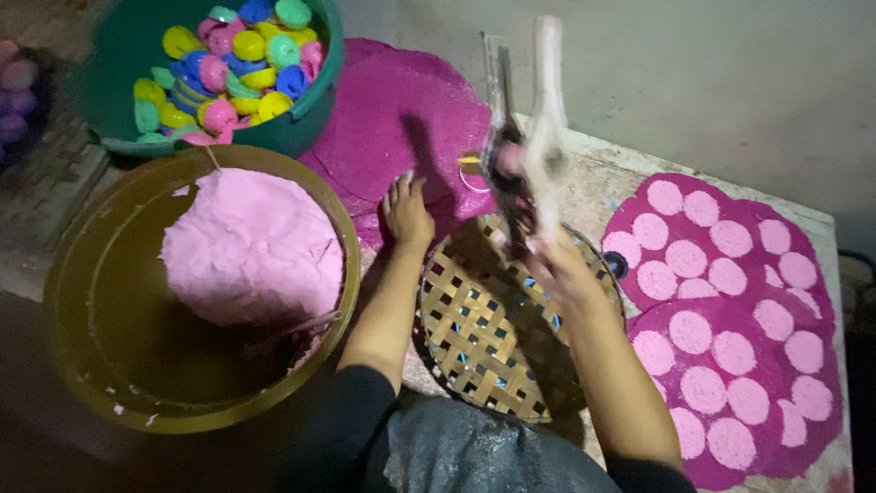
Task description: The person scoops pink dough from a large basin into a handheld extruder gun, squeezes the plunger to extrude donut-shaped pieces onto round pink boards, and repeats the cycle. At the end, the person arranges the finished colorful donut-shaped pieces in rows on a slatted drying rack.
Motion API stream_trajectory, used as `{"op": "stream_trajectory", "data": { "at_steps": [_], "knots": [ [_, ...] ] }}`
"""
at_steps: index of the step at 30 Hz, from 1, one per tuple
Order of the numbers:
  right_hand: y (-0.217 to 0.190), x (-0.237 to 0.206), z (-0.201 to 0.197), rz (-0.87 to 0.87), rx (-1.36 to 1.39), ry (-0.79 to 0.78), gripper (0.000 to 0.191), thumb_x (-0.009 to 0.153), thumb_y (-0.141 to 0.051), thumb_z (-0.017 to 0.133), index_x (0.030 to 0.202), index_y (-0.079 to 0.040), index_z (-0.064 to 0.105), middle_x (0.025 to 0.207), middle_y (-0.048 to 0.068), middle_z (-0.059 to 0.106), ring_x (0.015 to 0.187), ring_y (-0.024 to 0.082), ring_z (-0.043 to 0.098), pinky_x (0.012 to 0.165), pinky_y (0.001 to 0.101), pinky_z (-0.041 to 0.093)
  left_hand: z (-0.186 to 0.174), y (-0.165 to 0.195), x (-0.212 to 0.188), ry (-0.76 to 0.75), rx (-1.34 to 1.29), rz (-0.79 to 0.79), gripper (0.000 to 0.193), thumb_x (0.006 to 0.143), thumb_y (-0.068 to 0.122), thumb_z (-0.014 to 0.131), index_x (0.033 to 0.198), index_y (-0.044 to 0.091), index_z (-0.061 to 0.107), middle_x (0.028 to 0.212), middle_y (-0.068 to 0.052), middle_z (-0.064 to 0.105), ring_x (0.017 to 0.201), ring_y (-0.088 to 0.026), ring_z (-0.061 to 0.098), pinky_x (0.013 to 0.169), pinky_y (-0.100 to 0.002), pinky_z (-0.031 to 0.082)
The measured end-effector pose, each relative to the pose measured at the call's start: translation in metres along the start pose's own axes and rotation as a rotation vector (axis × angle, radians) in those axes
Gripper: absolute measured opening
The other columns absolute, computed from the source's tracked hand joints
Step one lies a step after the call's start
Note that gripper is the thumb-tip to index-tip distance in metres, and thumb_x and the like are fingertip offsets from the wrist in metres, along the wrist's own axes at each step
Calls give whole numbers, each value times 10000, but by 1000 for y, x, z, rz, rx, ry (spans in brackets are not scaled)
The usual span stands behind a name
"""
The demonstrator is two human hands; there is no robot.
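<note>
Reaching forward over the woven bamboo tray (497, 333), your left arm runs straight out from the dark sleeve, and your left hand (406, 212) lies flat, fingers spread, its grip open and empty, pressing on the magenta mat (392, 110) just beyond the tray's far rim. Your right forearm rises from the tray's right side, and your right hand (558, 267) is lifted above the tray, its grip closed around the lower ends of a hinged press (525, 137), which stands upright and blurred with its two long arms pointing away from you.

Left of the tray sits one olive basin (100, 310) holding one mound of pink dough (251, 246). Beyond that basin stands one green tub (306, 123) of small coloured moulds, too many to count. Right of the tray, on the tabletop (593, 178), lie two more magenta mats (776, 274); the farther carries about thirteen pink discs (662, 278), the nearer about eleven.
</note>
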State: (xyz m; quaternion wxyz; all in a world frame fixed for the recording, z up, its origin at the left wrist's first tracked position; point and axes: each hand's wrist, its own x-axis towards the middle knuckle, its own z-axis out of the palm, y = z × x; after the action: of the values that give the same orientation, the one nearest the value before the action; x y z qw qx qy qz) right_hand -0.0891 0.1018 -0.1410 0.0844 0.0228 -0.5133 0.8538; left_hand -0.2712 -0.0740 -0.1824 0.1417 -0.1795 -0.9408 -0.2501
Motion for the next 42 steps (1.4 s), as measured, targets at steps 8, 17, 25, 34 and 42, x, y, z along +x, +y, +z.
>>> {"op": "stream_trajectory", "data": {
  "at_steps": [8,17,25,34,42],
  "knots": [
    [-7,-212,-67,223,36,824,986,767,-374,746,1599,-34,339,1532,136,479,1373,279,439,1101,435,356,19,16,6,-109,32,-164,187,1038,276,605,1080,181,760,1083,-46,731,1029,-236,674,871,-431,500],
    [-9,-331,-53,-208,-33,404,1120,791,-345,767,1718,-50,212,1535,204,429,1275,326,483,1007,453,401,-63,43,-35,489,-116,61,190,975,168,600,1016,122,780,751,-94,716,714,-294,683,726,-481,518],
    [-39,-332,-24,-312,-43,462,1098,774,-362,766,1683,-50,233,1575,142,419,1380,286,460,1089,421,402,-102,104,-164,139,-360,508,167,962,130,596,860,120,728,679,-105,665,643,-279,661,705,-459,532],
    [-35,-358,-21,-298,-8,456,1146,774,-279,791,1736,-94,196,1553,122,417,1273,244,465,1141,493,424,-16,113,-321,-254,-557,700,213,903,80,603,1077,92,725,981,-94,750,860,-257,727,701,-375,589],
    [-29,-371,-8,-333,-30,524,1115,776,-291,779,1701,-81,192,1599,117,398,1431,289,443,1133,479,411,-1,133,-328,-345,-615,831,254,797,115,670,1050,116,697,973,-79,751,896,-278,739,708,-392,589]
  ]
}}
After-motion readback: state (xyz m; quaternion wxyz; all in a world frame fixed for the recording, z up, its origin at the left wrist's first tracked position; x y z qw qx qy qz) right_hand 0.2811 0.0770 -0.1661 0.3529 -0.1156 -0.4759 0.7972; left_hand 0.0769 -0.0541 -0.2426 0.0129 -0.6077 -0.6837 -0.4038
